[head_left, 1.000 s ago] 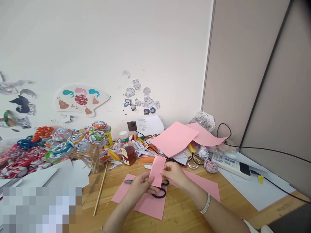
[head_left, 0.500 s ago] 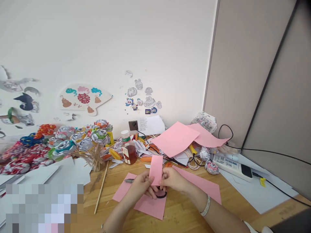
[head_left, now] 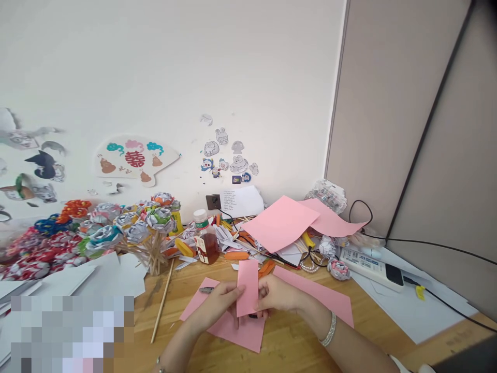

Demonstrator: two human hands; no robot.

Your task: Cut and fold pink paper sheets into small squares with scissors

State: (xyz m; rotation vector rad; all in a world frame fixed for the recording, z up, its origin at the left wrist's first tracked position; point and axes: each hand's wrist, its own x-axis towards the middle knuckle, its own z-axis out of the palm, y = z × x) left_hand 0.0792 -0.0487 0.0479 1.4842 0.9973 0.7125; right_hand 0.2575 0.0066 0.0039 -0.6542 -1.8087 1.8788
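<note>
A narrow pink paper strip (head_left: 247, 287) stands upright between both hands, low in the middle of the view. My left hand (head_left: 218, 303) pinches its left edge and my right hand (head_left: 278, 293), with a beaded bracelet on its wrist, pinches its right edge. Under the hands lie larger pink sheets (head_left: 240, 331) on the wooden desk (head_left: 287, 347). Black scissors sit beneath the hands, almost fully hidden; only their metal tip (head_left: 205, 290) shows to the left.
Paper flowers on sticks (head_left: 147, 228) crowd the left. A small bottle of amber liquid (head_left: 205, 244), paper scraps and more pink sheets (head_left: 281, 221) lie behind. A wooden stick (head_left: 162, 303), a power strip (head_left: 368, 264) and cables sit on the desk.
The pink strip has come down a little toward the desk, and the hands have closed in over the scissors, hiding their black handles.
</note>
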